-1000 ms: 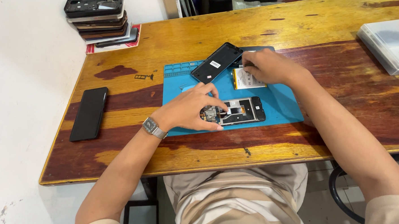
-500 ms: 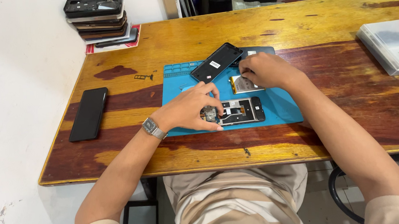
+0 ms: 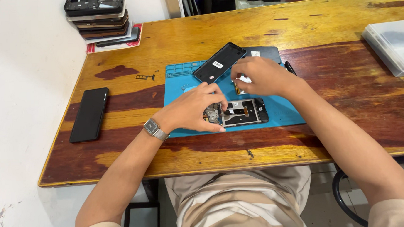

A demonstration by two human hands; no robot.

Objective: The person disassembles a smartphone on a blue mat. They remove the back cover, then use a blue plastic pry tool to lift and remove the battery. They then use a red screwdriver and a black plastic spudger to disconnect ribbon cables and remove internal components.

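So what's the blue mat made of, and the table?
The blue mat looks like soft rubber or silicone: matte, with small moulded trays along its top edge. The table looks like varnished wood: glossy, grain showing, dark worn patches. The left hand rests on the mat.

A phone repair workshop is showing here. An opened phone (image 3: 240, 112) is lying on a blue repair mat (image 3: 178, 82), and stripped handsets are stacking up (image 3: 99, 18) on the worn wooden bench (image 3: 334, 26).

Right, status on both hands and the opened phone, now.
Left hand pressing on opened phone on blue mat. Right hand over small part beside it, grip unclear. Nothing between them.
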